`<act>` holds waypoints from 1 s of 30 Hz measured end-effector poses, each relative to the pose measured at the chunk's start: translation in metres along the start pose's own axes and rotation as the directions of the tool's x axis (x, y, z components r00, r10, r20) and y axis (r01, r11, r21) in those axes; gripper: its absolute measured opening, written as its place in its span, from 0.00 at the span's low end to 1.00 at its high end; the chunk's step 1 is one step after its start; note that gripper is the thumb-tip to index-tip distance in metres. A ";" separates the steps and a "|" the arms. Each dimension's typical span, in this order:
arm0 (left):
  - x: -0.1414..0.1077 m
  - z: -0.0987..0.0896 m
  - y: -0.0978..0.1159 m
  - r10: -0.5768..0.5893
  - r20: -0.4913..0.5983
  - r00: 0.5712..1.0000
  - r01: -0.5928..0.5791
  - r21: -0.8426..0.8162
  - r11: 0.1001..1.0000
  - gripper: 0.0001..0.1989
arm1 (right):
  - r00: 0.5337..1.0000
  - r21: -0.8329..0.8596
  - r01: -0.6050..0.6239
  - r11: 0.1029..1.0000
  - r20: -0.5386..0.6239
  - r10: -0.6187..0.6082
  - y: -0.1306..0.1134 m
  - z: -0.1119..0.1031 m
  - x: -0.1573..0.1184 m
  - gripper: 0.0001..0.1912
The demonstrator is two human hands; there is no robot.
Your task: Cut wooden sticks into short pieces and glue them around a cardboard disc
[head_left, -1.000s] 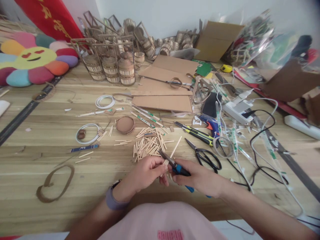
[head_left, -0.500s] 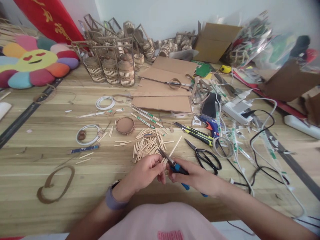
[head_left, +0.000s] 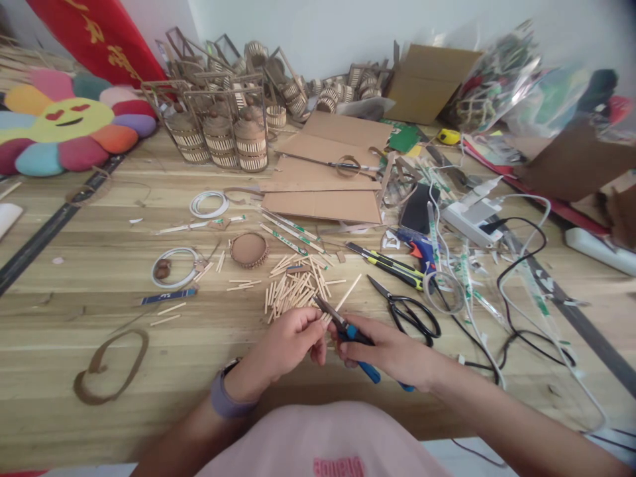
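We have two hands over the surface (head_left: 199,377). Our left hand (head_left: 291,341) pinches a few thin sticks (head_left: 326,318), too bunched to count, and our right hand (head_left: 395,351) is wrapped round one pair of blue-handled snips (head_left: 354,333), its blades at those sticks. One longer stick (head_left: 349,293) juts up beyond the blades. Just ahead lies one pile of short sticks (head_left: 293,295). We count one round shallow basket (head_left: 252,264), two white coils (head_left: 209,214), one pair of black scissors (head_left: 391,300), two utility knives (head_left: 385,262), one glue gun (head_left: 416,246) and three lidded baskets (head_left: 252,142) in front. Compared with a second ago, more blue handle shows beneath our right hand; the pile and scissors have stayed put.
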State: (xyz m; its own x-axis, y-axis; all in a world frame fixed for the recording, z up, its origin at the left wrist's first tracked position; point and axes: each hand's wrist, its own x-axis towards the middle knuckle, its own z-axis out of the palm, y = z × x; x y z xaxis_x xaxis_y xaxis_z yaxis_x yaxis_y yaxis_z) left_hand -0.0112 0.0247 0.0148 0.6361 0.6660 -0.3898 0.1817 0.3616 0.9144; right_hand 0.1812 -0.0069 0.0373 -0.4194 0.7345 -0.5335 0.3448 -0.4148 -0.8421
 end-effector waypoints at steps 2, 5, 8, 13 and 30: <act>-0.001 0.000 0.001 -0.004 -0.002 1.000 0.004 0.004 1.000 0.17 | 1.000 -0.033 0.020 0.999 -0.010 -0.021 0.000 0.001 0.001 0.04; -0.001 0.000 0.001 -0.007 0.002 1.000 0.007 0.020 1.000 0.17 | 0.997 -0.137 0.068 0.988 -0.036 -0.073 0.002 0.001 0.003 0.03; 0.000 -0.001 0.000 -0.001 -0.006 1.000 0.002 0.055 0.999 0.17 | 0.987 -0.255 0.123 0.959 -0.068 -0.145 0.006 0.002 0.006 0.02; 0.000 -0.003 -0.001 0.023 -0.021 1.000 -0.021 0.053 0.998 0.17 | 0.984 -0.299 0.122 0.946 -0.086 -0.154 0.003 0.001 0.005 0.08; -0.002 -0.006 0.004 0.081 -0.116 0.990 -0.043 0.301 0.953 0.15 | 0.701 -0.742 0.275 0.612 -0.281 -0.655 0.003 -0.012 0.012 0.10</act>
State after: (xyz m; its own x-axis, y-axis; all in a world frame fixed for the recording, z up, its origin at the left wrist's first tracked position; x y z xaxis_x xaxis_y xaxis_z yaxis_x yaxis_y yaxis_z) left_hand -0.0159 0.0285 0.0183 0.5575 0.7644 -0.3240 0.3713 0.1194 0.9208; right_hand 0.1873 0.0068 0.0298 -0.2843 0.9377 0.1997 0.7187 0.3463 -0.6030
